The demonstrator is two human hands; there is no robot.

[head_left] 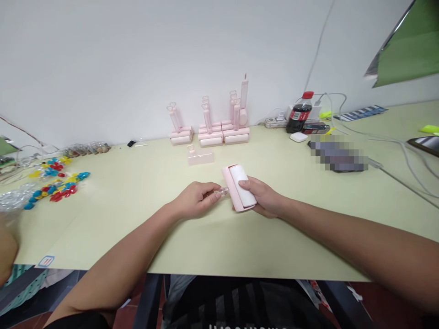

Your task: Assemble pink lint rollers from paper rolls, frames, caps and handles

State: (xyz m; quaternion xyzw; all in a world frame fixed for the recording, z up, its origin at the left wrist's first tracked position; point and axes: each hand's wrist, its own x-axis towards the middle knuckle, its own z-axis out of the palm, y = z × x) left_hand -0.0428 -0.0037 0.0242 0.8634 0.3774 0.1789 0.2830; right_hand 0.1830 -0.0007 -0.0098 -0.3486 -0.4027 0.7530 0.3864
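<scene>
My right hand [265,197] is closed around the head of a pink lint roller [235,192], its thumb resting on the white sticky roll [244,186]. The roll faces up and the head is tilted in the hand. From the left, my left hand [199,200] pinches a small clear piece [224,192] at the side of the head; fingers hide most of this piece. Just beyond the hands, a translucent pink cover [200,158] lies on the table. Further back, several pink lint rollers [211,138] stand with their handles upright, most of them topped by a heart-shaped loop.
At the back right stand a cola bottle [300,113] and a white case [298,137], with a blurred dark object [338,155] nearer and cables around them. Colourful beads [58,187] lie at the left. Another person's arm [7,249] shows at the left edge.
</scene>
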